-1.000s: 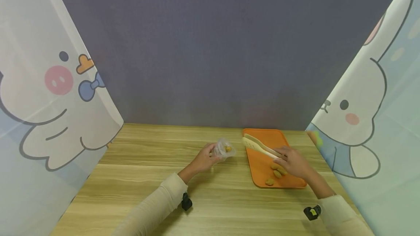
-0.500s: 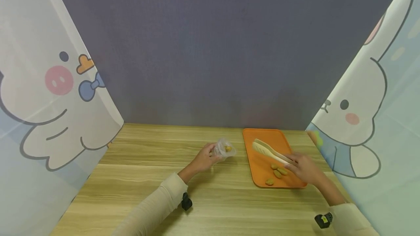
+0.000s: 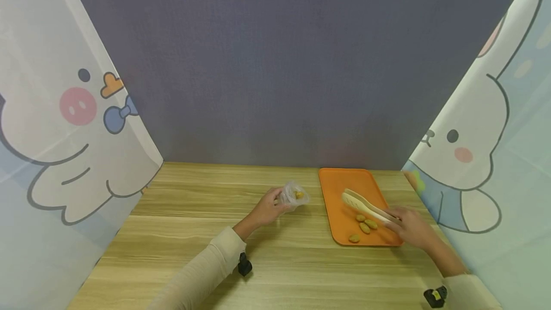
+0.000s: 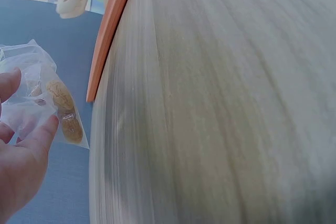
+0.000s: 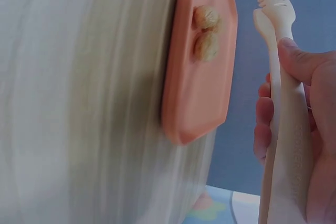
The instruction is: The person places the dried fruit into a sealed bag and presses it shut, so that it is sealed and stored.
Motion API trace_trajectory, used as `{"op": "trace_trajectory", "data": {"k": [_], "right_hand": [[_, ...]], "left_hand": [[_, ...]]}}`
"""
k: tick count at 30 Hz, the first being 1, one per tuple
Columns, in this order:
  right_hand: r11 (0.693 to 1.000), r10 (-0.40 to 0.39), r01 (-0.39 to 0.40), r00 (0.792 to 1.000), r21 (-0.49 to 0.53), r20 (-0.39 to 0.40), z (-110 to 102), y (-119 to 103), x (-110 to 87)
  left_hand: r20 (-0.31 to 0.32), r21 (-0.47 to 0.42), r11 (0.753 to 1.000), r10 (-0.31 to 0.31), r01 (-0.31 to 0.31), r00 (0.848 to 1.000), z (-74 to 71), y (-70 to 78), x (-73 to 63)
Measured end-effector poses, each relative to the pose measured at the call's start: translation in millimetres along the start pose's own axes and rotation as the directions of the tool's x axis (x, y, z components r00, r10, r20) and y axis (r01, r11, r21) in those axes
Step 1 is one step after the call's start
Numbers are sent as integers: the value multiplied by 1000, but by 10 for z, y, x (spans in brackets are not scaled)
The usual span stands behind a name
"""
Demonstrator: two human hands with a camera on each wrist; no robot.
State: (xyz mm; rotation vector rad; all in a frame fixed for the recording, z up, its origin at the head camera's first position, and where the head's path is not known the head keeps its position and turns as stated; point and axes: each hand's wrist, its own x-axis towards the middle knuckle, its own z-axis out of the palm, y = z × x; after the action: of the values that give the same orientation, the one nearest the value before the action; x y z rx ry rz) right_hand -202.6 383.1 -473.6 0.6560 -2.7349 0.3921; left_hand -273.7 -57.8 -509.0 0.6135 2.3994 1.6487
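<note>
My left hand (image 3: 267,208) holds a clear plastic bag (image 3: 289,197) by its side, thumb and fingers on the film. Inside the bag, the left wrist view shows brown oval food pieces (image 4: 60,96). My right hand (image 3: 411,227) grips cream-coloured tongs (image 3: 366,206), whose slotted tips hang over the orange tray (image 3: 344,181) with a small gap and nothing between them. Several more brown oval pieces (image 3: 364,227) lie on the tray's near half, just below the tongs in the head view. In the right wrist view, the thumb (image 5: 296,59) presses one arm of the tongs.
The wood-grain table (image 3: 193,233) runs back to a dark grey panel (image 3: 275,85). Cloth screens with cartoon animals, a left screen (image 3: 43,157) and a right screen (image 3: 478,157), flank it. Each wrist carries a black camera, such as the left wrist camera (image 3: 244,265).
My right hand has drawn the tongs rightward and nearer, from the tray's left edge to over its middle. The left hand and its bag have stayed put.
</note>
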Motion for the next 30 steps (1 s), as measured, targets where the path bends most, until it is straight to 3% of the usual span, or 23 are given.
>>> {"op": "trace_trajectory", "data": {"k": [10, 23, 30], "right_hand": [[998, -32, 32, 999, -48, -19, 30, 94, -125], [999, 39, -38, 995, -23, 89, 22, 122, -218], [999, 32, -28, 996, -44, 85, 46, 136, -229]], "left_hand": [[-9, -1, 1000, 18, -18, 1000, -12, -29, 4], [1, 6, 1000, 20, -20, 1000, -20, -72, 6], [-10, 12, 1000, 24, -24, 1000, -9, -81, 18]]}}
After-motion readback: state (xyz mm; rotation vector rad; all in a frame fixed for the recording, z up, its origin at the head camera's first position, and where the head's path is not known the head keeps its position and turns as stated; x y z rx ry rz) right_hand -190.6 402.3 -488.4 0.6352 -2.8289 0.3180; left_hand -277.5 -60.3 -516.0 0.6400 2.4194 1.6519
